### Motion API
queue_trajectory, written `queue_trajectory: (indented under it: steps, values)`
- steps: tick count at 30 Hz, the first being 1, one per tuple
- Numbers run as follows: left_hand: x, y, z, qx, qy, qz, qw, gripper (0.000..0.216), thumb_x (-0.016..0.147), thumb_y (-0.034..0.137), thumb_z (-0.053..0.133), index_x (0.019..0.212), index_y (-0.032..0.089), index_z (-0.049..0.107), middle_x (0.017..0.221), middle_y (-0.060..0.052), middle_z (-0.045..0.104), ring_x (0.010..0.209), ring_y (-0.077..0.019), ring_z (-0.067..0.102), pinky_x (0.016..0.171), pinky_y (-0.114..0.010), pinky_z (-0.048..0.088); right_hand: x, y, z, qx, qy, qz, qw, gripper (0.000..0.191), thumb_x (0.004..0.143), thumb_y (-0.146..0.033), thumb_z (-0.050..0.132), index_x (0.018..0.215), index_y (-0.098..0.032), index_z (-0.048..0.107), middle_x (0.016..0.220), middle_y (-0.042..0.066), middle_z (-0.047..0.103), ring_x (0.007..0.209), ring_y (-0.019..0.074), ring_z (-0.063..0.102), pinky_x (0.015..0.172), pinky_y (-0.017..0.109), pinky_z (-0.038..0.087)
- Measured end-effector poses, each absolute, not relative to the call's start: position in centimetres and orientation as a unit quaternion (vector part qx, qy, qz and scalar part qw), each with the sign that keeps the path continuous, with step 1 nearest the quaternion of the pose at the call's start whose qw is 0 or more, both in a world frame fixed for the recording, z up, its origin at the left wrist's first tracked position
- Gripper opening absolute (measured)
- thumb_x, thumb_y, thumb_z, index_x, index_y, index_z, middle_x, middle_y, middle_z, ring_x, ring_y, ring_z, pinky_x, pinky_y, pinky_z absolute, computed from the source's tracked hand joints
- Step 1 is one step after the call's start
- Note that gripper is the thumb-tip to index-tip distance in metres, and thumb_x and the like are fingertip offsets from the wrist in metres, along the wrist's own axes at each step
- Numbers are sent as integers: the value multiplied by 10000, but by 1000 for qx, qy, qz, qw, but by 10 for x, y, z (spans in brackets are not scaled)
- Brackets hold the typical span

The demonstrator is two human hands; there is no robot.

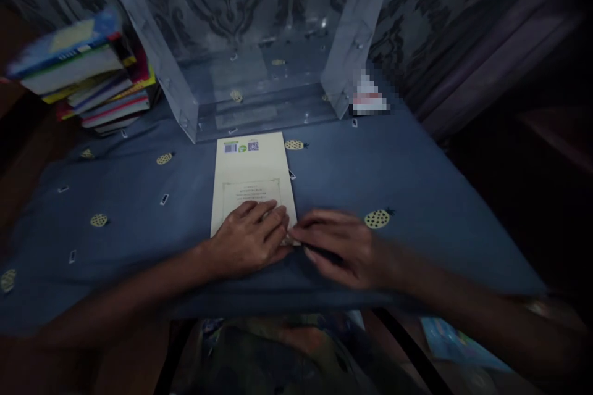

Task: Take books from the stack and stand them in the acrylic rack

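Note:
A cream-coloured book (252, 176) lies flat, back cover up, on a blue cloth with pineapple prints (139, 210). My left hand (250, 236) rests flat on the book's near end, fingers stretched out and together. My right hand (340, 245) is at the book's near right corner, its fingertips touching the corner beside my left fingers. Motion blur smears the right hand, so I cannot make out whether it pinches the cover.
A clear plastic box (259, 49) stands open-fronted just beyond the book. A stack of several books (88, 74) sits at the back left. A small red and white object (370, 99) lies right of the box. The table's edge runs just below my wrists.

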State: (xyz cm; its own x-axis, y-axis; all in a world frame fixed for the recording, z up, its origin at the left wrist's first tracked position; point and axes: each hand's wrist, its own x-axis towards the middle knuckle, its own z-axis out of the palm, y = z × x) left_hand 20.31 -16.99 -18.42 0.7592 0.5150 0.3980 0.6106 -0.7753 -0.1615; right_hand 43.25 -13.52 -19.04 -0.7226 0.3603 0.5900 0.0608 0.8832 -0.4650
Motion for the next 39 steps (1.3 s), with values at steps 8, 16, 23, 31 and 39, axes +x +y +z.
queue_trajectory:
  steps: [8,16,23,31,39]
  values:
    - [197,-156,-179,-926,-358,-121,18,421,1028,356,453,1355,116,567,1404,-141,625,1332,-259,551,1088,-470,421,435,-142,-187,-116,-909,212,339,277,926,-83,547,1162,-155,672,881,81,754,935,212,695,838,341,608]
    - [202,-89,-188,-903,-422,-76,27,468,1070,369,362,1432,98,486,1515,-170,514,1422,-246,470,1148,-476,343,435,-145,-185,-116,-909,215,338,243,936,-78,542,1135,-135,670,887,94,748,943,208,695,823,329,612]
    - [198,-57,-185,-888,-454,-67,21,439,1071,323,348,1432,118,491,1529,-161,500,1416,-242,476,1103,-447,382,436,-145,-186,-119,-912,211,330,215,962,-94,543,1137,-124,662,901,95,740,954,202,681,821,324,611]
    - [137,-60,-193,-830,-547,-108,16,440,1042,312,372,1419,152,534,1437,-137,600,1313,-259,573,1091,-466,431,431,-140,-196,-111,-927,169,314,197,967,-45,542,1086,-125,677,884,86,717,900,205,651,736,331,593]
    - [103,-79,-210,-815,-550,-177,30,445,1029,296,377,1397,120,555,1430,-158,596,1325,-255,562,1117,-455,445,438,-128,-199,-136,-937,123,298,237,999,-85,500,1143,-168,668,928,84,735,948,211,672,714,327,604]
